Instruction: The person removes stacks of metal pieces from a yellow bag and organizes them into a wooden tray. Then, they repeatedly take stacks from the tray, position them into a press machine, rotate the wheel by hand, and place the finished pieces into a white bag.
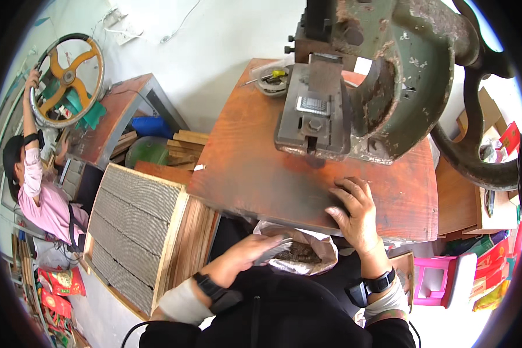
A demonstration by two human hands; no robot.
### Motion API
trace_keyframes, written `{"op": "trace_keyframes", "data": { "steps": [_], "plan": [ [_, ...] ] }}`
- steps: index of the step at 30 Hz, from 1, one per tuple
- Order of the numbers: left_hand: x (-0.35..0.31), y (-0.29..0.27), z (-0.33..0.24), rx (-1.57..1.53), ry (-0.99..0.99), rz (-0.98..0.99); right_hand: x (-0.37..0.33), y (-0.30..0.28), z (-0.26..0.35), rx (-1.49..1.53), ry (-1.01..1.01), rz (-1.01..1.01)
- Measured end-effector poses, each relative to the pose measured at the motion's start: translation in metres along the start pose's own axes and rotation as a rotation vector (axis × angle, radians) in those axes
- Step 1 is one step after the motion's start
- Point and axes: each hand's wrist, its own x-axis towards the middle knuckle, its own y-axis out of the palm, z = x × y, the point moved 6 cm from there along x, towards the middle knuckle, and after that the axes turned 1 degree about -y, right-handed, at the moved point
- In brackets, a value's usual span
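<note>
My left hand (240,255) is closed round a small stack of thin grey pieces (274,250), just over the near edge of the wooden table (243,151). Right below them a white bag (325,249) sits at my lap with many small, dark metallic bits inside. My right hand (356,214) is open, fingers spread and slightly curved, over the right part of the tabletop, and I see nothing in it. Beyond it stands a worn green hand press (412,110). Its dark metal die block (313,127) carries a small, shiny, ridged piece (314,105).
A clear bowl of small tools (271,78) stands beside the press. To my left, a wooden-framed tray (136,226) holds rows of grey pieces on stacked frames. A co-worker in pink (49,214) grips a yellow-spoked wheel (69,78). A pink stool (438,278) stands at right.
</note>
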Motion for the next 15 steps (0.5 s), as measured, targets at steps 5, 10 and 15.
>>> {"op": "trace_keyframes", "data": {
  "steps": [5, 10, 15],
  "plan": [
    [0.015, -0.002, -0.007, 0.701, 0.363, -0.323, -0.001, 0.002, 0.002, -0.069, 0.040, 0.017],
    [-0.161, -0.081, -0.012, 0.556, 0.787, -0.501, -0.004, 0.004, 0.002, -0.049, 0.033, 0.048],
    [-0.351, -0.270, 0.053, 0.664, 0.327, -1.756, -0.012, 0.013, -0.014, -0.103, 0.018, 0.156]
  ]
}}
